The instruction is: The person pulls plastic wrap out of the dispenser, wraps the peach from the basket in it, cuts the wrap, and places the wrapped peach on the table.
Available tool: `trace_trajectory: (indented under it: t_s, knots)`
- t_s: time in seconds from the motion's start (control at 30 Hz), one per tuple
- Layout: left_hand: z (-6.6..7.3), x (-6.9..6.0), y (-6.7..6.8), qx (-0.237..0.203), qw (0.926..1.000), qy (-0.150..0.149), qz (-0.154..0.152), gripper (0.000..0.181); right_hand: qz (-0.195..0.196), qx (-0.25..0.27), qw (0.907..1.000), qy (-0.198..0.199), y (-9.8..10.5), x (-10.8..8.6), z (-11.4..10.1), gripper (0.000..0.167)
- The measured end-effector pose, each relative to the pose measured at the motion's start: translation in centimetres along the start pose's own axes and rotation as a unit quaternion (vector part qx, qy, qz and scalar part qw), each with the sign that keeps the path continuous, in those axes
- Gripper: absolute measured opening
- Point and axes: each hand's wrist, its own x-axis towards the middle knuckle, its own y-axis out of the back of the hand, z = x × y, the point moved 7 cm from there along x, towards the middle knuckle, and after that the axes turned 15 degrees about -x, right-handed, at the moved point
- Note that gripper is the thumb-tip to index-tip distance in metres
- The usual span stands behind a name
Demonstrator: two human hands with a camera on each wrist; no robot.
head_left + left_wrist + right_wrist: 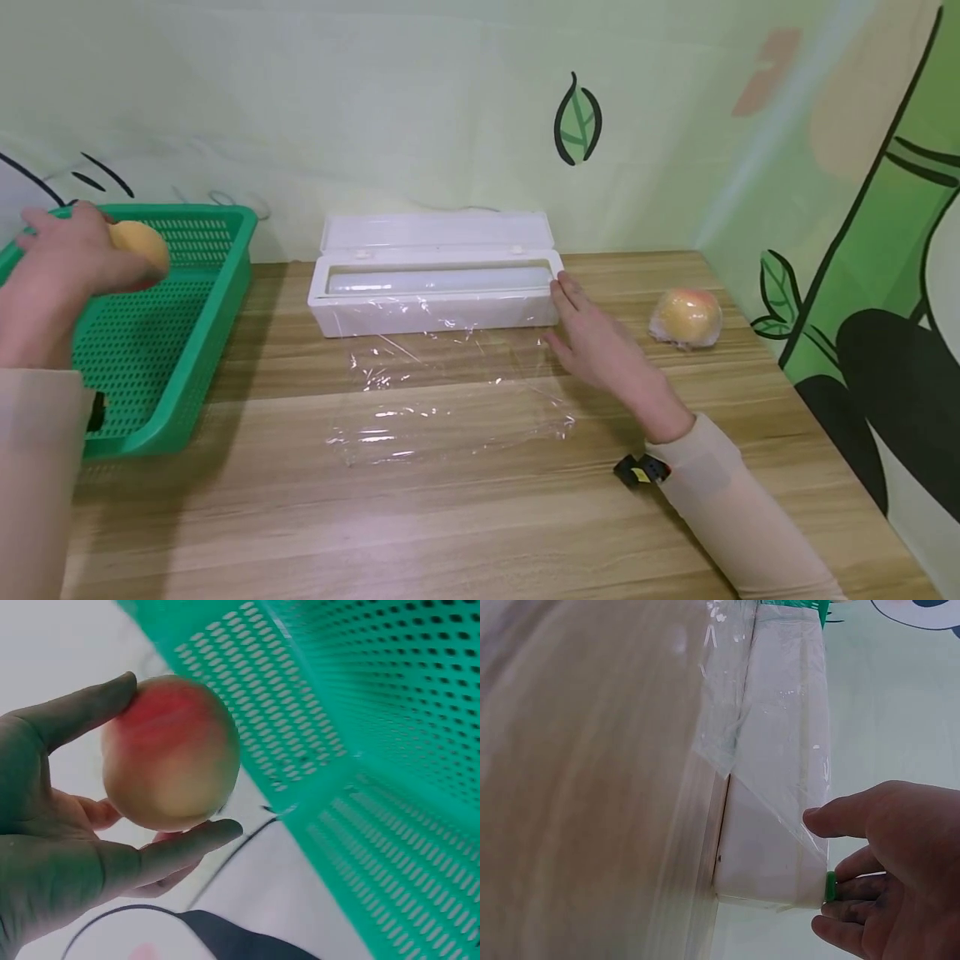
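My left hand [71,254] holds a yellow and red peach [171,754] between thumb and fingers, above the green basket [243,250] at the left. Against the wall stands a white cling film box [435,314] with its lid raised and a roll [442,280] inside. Clear film [450,392] hangs over its front and spreads on the table. At the box's right end is my right hand [603,346], fingers fairly straight, fingertips at the corner. In the right wrist view its thumb [832,819] lies near the film's slanting edge.
A peach wrapped in film [686,318] sits on the wooden table [360,533] to the right of the box. Behind the table hangs a printed wall covering [420,108]. A small black device [641,472] is at the right wrist.
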Motion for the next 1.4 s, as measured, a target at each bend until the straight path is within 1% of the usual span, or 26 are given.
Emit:
trace_trajectory:
  t_s: [0.07,0.17,0.23,0.33,0.43,0.63,0.77,0.83,0.9,1.0,1.2,1.3,1.4]
  knots:
    - [0.8,-0.7,0.4,-0.026,0.9991,-0.025,0.021,0.093,0.000,0.000,1.0000,-0.001,0.0,0.0,0.1,0.077]
    - [2.0,-1.7,0.8,-0.046,0.9962,-0.062,0.040,0.091,0.002,-0.001,1.0000,0.000,0.1,0.0,0.1,0.077]
    - [2.8,-2.2,0.7,-0.056,0.9939,-0.085,0.042,0.091,0.003,0.002,1.0000,0.000,0.2,0.0,0.1,0.077]
    - [3.9,-2.9,0.5,-0.068,0.9907,-0.110,0.043,0.091,0.005,0.006,1.0000,0.000,0.2,0.0,0.2,0.076]
    - [4.7,-3.5,0.4,-0.076,0.9875,-0.128,0.052,0.092,0.008,0.007,0.9999,0.001,0.2,0.0,0.2,0.075]
    - [6.8,-4.9,0.2,-0.096,0.9816,-0.147,0.075,0.097,0.010,0.006,0.9999,0.002,0.2,0.1,0.2,0.075]
    - [8.2,-5.7,0.2,-0.119,0.9732,-0.172,0.095,0.096,0.009,0.007,0.9999,0.002,0.2,0.2,0.1,0.074]
    - [8.8,-6.1,0.0,-0.127,0.9699,-0.182,0.100,0.094,0.009,0.008,0.9999,0.003,0.1,0.3,0.1,0.074]
    - [9.4,-6.5,-0.3,-0.126,0.9682,-0.191,0.101,0.093,0.010,0.009,0.9999,0.004,0.2,0.3,0.0,0.074]
    - [10.1,-7.2,-0.5,-0.120,0.9683,-0.198,0.093,0.093,0.009,0.009,0.9999,0.003,0.1,0.4,-0.1,0.074]
    - [11.4,-8.4,-0.4,-0.108,0.9671,-0.217,0.078,0.090,0.002,0.012,0.9999,0.002,0.1,0.4,-0.1,0.075]
    - [12.1,-9.2,-0.5,-0.107,0.9658,-0.227,0.066,0.088,0.001,0.012,0.9999,0.001,0.1,0.4,-0.1,0.075]
    - [13.0,-10.2,-1.0,-0.109,0.9612,-0.248,0.050,0.086,0.003,0.008,1.0000,-0.001,0.1,0.3,0.0,0.075]
